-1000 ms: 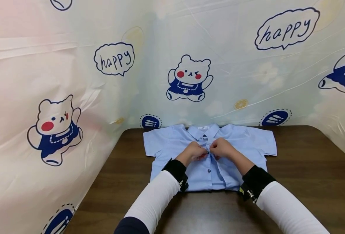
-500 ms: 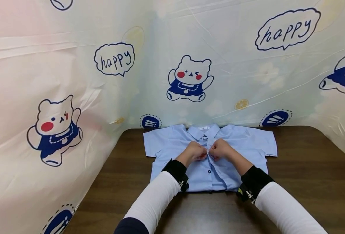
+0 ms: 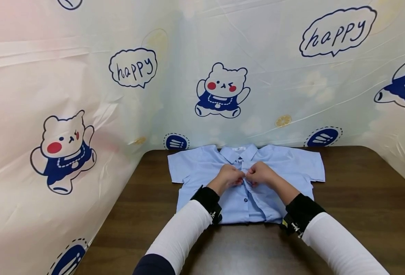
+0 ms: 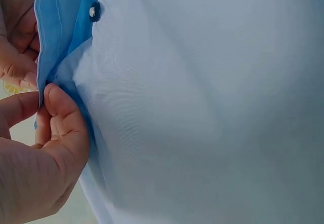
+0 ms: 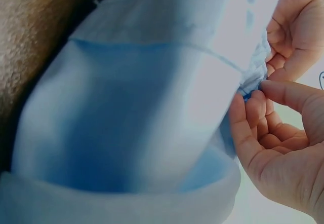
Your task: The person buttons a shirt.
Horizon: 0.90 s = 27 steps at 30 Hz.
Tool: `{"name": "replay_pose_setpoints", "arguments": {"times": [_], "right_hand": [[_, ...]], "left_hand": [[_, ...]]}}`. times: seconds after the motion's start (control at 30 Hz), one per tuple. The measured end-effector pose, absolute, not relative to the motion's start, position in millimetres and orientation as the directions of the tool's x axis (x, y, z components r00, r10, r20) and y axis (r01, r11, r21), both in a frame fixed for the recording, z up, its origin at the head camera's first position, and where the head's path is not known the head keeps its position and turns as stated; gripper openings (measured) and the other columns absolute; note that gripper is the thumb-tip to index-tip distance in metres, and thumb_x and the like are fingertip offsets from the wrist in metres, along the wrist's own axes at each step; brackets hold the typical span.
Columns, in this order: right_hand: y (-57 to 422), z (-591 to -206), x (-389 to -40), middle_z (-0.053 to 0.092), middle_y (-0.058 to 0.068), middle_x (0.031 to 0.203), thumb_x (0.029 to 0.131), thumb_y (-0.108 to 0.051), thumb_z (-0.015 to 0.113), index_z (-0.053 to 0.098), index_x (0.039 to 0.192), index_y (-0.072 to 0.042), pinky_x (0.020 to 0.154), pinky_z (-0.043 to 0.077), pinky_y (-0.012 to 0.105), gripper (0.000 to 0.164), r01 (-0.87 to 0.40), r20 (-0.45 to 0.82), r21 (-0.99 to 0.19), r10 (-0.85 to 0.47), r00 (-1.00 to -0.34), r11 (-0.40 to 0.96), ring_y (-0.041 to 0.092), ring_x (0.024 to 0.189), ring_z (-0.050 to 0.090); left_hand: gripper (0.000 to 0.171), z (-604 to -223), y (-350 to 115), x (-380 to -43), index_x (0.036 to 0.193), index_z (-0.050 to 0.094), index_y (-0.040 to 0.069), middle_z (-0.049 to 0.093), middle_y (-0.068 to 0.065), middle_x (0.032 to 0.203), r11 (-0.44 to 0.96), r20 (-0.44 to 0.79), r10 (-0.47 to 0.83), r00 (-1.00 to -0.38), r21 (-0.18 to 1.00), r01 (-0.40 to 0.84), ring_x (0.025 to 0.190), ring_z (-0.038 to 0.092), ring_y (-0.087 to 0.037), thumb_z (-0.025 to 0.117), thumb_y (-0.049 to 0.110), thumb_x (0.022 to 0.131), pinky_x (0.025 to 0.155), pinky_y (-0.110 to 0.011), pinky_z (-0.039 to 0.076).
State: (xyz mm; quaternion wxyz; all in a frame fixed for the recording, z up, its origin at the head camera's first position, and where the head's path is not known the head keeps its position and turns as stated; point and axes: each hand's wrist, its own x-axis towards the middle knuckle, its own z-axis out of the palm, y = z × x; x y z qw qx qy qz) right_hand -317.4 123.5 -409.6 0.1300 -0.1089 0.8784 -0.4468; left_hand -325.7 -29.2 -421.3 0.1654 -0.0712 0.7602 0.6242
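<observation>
A light blue short-sleeved shirt lies face up, collar at the far side. At its front placket both hands meet below the collar. My left hand pinches the placket edge between thumb and fingers, as the left wrist view shows with the left hand at lower left. From the other side, my right hand pinches the cloth; its thumb and fingertips close on the edge in the right wrist view. A dark button shows lower on the shirt, and a button appears near the fingers.
The shirt rests on a brown wooden table. Behind it hangs a pale curtain printed with cartoon bears and "happy" bubbles. Black bands wrap both wrists over white sleeves.
A dark button between the hands a second ago is hidden by now. The fingertips of both hands have shifted slightly at the placket; the shirt lies in about the same place.
</observation>
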Motion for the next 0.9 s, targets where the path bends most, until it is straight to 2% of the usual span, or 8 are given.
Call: {"name": "replay_pose_setpoints", "arguments": {"times": [0.13, 0.27, 0.37, 0.47, 0.53, 0.67, 0.73, 0.9], "right_hand": [[124.4, -412.3, -317.9, 0.055, 0.004, 0.056, 0.086, 0.001, 0.058, 0.066, 0.069, 0.002, 0.060, 0.055, 0.031, 0.018, -0.038, -0.155, -0.822, -0.287, -0.945, 0.568, 0.017, 0.058, 0.059], [124.4, -415.0, -319.0, 0.057, 0.006, 0.061, 0.088, 0.000, 0.057, 0.064, 0.072, 0.004, 0.060, 0.056, 0.032, 0.018, 0.014, -0.184, -0.852, -0.274, -0.944, 0.524, 0.015, 0.056, 0.058], [123.7, -416.2, -319.9, 0.057, 0.007, 0.066, 0.089, 0.001, 0.056, 0.061, 0.072, 0.005, 0.058, 0.055, 0.032, 0.018, 0.050, -0.203, -0.869, -0.262, -0.943, 0.492, 0.015, 0.057, 0.056], [122.9, -416.2, -320.8, 0.057, 0.008, 0.068, 0.089, 0.001, 0.055, 0.060, 0.074, 0.005, 0.057, 0.055, 0.032, 0.016, 0.079, -0.222, -0.874, -0.249, -0.943, 0.480, 0.016, 0.058, 0.055], [122.2, -415.5, -320.9, 0.057, 0.008, 0.069, 0.090, 0.002, 0.054, 0.059, 0.076, 0.005, 0.058, 0.054, 0.032, 0.015, 0.096, -0.238, -0.875, -0.249, -0.939, 0.474, 0.016, 0.059, 0.055], [121.3, -413.9, -320.9, 0.056, 0.008, 0.071, 0.092, 0.002, 0.051, 0.060, 0.082, 0.006, 0.060, 0.054, 0.032, 0.014, 0.137, -0.270, -0.884, -0.249, -0.930, 0.447, 0.017, 0.061, 0.054], [120.7, -413.3, -320.8, 0.056, 0.009, 0.070, 0.093, 0.003, 0.050, 0.060, 0.083, 0.006, 0.061, 0.054, 0.032, 0.014, 0.143, -0.275, -0.887, -0.253, -0.927, 0.439, 0.017, 0.061, 0.054], [119.6, -413.0, -320.1, 0.056, 0.009, 0.069, 0.094, 0.003, 0.049, 0.060, 0.083, 0.007, 0.061, 0.054, 0.032, 0.016, 0.140, -0.279, -0.881, -0.257, -0.926, 0.451, 0.017, 0.061, 0.054]], "left_hand": [[0.011, -421.8, -28.4, -323.6, 0.079, 0.068, -0.003, 0.062, -0.007, 0.067, 0.245, -0.322, 0.093, -0.942, 0.925, -0.292, 0.057, 0.059, -0.011, 0.066, -0.001, 0.089, 0.059, -0.024, 0.053], [0.025, -420.0, -28.9, -321.8, 0.065, 0.056, 0.006, 0.062, -0.006, 0.069, 0.243, -0.305, 0.101, -0.947, 0.931, -0.274, 0.060, 0.061, -0.012, 0.065, -0.004, 0.087, 0.062, -0.027, 0.055], [0.032, -419.2, -29.6, -321.4, 0.061, 0.049, 0.009, 0.062, -0.005, 0.070, 0.237, -0.293, 0.108, -0.950, 0.936, -0.262, 0.060, 0.061, -0.013, 0.065, -0.006, 0.084, 0.063, -0.029, 0.055], [0.029, -419.6, -30.1, -321.4, 0.062, 0.052, 0.008, 0.062, -0.005, 0.071, 0.250, -0.278, 0.113, -0.954, 0.937, -0.244, 0.061, 0.062, -0.013, 0.064, -0.007, 0.083, 0.063, -0.028, 0.055], [0.020, -419.6, -30.2, -321.2, 0.067, 0.059, 0.004, 0.061, -0.005, 0.073, 0.272, -0.258, 0.117, -0.959, 0.937, -0.219, 0.061, 0.062, -0.014, 0.064, -0.008, 0.083, 0.063, -0.028, 0.055], [0.003, -418.2, -29.9, -320.7, 0.082, 0.068, -0.002, 0.061, -0.004, 0.077, 0.402, -0.192, 0.101, -0.976, 0.905, -0.136, 0.063, 0.063, -0.013, 0.068, -0.005, 0.082, 0.062, -0.025, 0.054], [0.004, -417.1, -29.7, -320.6, 0.085, 0.070, -0.002, 0.062, -0.004, 0.076, 0.480, -0.149, 0.086, -0.985, 0.873, -0.090, 0.062, 0.063, -0.013, 0.071, -0.003, 0.081, 0.060, -0.024, 0.053], [0.008, -418.9, -28.8, -321.3, 0.077, 0.070, 0.004, 0.063, -0.001, 0.069, 0.569, -0.083, 0.071, -0.994, 0.822, -0.028, 0.058, 0.061, -0.011, 0.074, -0.002, 0.079, 0.056, -0.022, 0.050]]}}
